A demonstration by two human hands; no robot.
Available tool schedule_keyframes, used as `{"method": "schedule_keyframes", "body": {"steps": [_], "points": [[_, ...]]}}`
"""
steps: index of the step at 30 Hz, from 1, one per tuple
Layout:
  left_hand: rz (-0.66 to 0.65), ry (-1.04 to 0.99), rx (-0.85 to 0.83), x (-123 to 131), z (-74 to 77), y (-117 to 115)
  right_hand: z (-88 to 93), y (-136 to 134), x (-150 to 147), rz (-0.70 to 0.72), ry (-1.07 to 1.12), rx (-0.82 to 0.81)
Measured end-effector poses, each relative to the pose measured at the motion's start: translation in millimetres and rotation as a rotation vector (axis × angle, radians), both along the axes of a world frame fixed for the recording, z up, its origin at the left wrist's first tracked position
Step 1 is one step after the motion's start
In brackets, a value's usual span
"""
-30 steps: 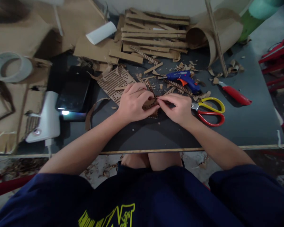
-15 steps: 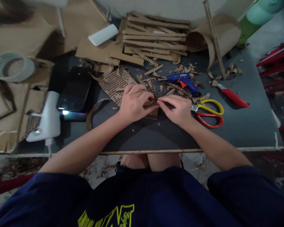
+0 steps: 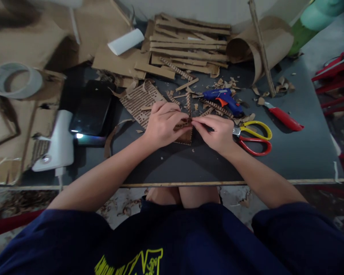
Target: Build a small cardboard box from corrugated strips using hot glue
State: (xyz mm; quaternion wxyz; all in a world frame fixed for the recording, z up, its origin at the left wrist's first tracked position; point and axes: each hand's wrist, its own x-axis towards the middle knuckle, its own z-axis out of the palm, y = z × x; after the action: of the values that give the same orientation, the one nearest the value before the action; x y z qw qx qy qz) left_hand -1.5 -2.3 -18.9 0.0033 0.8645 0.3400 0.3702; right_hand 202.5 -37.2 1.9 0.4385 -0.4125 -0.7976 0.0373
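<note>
Centre of frame: small cardboard piece [image 3: 184, 138] on dark table [image 3: 172, 168], partly hidden beneath left hand [image 3: 162, 125], fingers curled over and gripping. Right hand [image 3: 215, 133] with thumb and forefinger pinched on right edge. Brace firmly left, press lightly right, avoid crushing ridges. Right of centre, scissors [image 3: 255, 151]; beyond, glue gun [image 3: 231, 103]; upper centre, stacked strips [image 3: 189, 54].

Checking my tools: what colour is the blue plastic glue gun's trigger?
The trigger is orange, clearest in the head view.
</note>
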Motion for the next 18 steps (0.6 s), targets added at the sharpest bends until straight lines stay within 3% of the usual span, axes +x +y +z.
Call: {"method": "schedule_keyframes", "body": {"steps": [18], "points": [[-0.049,-0.125,0.051,1.8,-1.0,4.0,1.3,5.3,3.6,0.115,0.041,-0.068]]}}
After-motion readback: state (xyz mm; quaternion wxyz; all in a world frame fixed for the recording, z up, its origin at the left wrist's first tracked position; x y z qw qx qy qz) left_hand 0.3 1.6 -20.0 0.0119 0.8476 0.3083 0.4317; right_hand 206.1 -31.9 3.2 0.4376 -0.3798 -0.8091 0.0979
